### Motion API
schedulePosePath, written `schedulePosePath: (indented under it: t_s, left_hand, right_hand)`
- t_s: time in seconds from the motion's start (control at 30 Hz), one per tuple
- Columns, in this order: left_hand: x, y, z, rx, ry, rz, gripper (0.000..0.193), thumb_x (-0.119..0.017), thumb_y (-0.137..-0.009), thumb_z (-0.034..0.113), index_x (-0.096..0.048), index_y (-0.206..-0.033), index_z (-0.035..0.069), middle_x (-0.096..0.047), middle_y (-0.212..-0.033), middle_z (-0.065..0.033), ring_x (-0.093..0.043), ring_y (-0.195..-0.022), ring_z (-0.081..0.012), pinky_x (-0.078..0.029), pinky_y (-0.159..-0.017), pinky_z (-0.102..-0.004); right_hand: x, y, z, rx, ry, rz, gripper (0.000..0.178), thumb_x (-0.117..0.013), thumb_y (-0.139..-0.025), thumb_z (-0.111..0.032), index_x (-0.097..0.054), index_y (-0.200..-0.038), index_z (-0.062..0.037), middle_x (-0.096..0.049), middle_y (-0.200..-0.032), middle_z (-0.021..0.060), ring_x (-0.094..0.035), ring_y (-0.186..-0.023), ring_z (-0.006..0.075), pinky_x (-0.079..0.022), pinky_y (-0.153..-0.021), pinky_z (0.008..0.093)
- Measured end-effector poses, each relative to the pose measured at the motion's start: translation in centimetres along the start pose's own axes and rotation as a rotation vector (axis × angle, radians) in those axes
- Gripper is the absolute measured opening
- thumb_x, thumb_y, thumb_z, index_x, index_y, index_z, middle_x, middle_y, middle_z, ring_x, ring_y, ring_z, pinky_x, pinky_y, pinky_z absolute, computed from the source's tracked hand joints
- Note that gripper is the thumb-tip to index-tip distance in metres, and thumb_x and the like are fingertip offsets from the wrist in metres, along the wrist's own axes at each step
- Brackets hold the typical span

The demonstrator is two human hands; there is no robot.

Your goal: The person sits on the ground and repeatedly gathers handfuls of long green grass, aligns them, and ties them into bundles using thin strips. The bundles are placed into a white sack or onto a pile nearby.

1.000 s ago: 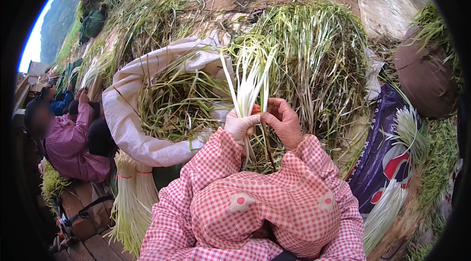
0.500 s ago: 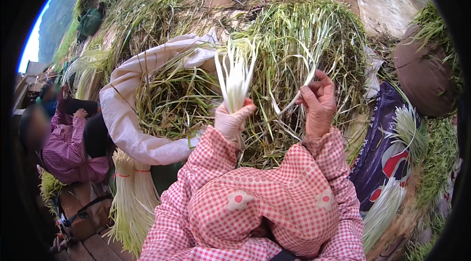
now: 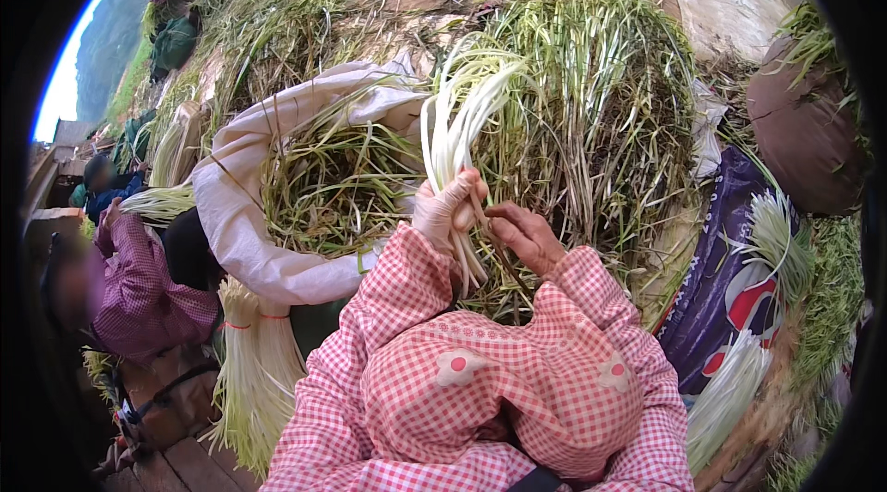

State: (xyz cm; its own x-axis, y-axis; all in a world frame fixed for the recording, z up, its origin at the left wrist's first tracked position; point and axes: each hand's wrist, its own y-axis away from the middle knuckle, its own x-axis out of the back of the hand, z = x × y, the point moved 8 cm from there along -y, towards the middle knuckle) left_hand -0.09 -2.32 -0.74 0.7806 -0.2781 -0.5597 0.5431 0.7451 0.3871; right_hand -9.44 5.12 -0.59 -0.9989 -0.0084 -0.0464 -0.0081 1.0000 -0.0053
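My left hand (image 3: 445, 207), in a thin pale glove, is closed round a bunch of blanched chives (image 3: 457, 122). The white stalks fan upward from the fist and bend over to the right at the top. Their lower ends stick out below it. My bare right hand (image 3: 525, 235) is just right of the fist, with thumb and fingers drawn together by the left fingertips. A thin brownish strand runs down beside its fingers, and whether they grip it is hard to see. Behind the bunch lies a wide heap of green and withered stalks (image 3: 591, 113).
An open white sack (image 3: 242, 224) with leafy trimmings stands to the left. Tied pale bundles (image 3: 254, 363) hang below it. At the right, more pale bundles (image 3: 730, 400) lie on a purple sack (image 3: 711, 252), near a brown sack (image 3: 795, 132). Another person (image 3: 148, 284) sits at the left.
My right hand has moved left and down, from holding a loose pale stalk apart to beside my left fist. The bunch now leans right. That stalk is no longer seen apart.
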Motion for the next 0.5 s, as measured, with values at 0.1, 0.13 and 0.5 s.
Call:
schedulePosePath:
  t_s: [0.1, 0.13, 0.5]
  left_hand:
    - [1.4, 0.0, 1.5, -0.082, 0.118, 0.074, 0.011, -0.059, -0.083, 0.014, -0.055, -0.086, 0.004, -0.060, -0.068, -0.0067, -0.037, -0.035, -0.0060, -0.028, -0.032, -0.0195]
    - [2.3, 0.0, 2.1, -0.116, 0.101, 0.145, 0.010, -0.058, -0.084, 0.013, -0.055, -0.087, 0.004, -0.059, -0.067, -0.0064, -0.036, -0.035, -0.0053, -0.027, -0.032, -0.0194]
    - [7.5, 0.2, 7.9, -0.269, 0.316, 0.193, 0.014, -0.050, -0.089, 0.021, -0.050, -0.085, 0.008, -0.054, -0.065, 0.0004, -0.024, -0.031, -0.0014, -0.019, -0.027, -0.0175]
  right_hand:
    - [1.7, 2.4, 3.3, -0.134, 0.092, 0.073, 0.019, -0.045, -0.090, -0.020, -0.054, -0.087, -0.0040, -0.051, -0.064, 0.0036, -0.047, -0.055, 0.0093, -0.042, -0.049, 0.0242]
    - [2.1, 3.9, 4.6, -0.174, 0.141, 0.049, 0.018, -0.046, -0.090, -0.019, -0.054, -0.085, -0.0043, -0.051, -0.064, 0.0041, -0.047, -0.054, 0.0089, -0.042, -0.048, 0.0238]
    - [13.3, 22.2, 14.0, -0.643, 1.025, 0.032, 0.014, -0.048, -0.085, -0.014, -0.057, -0.090, -0.0045, -0.058, -0.086, 0.0175, -0.055, -0.083, 0.0306, -0.042, -0.074, 0.0460]
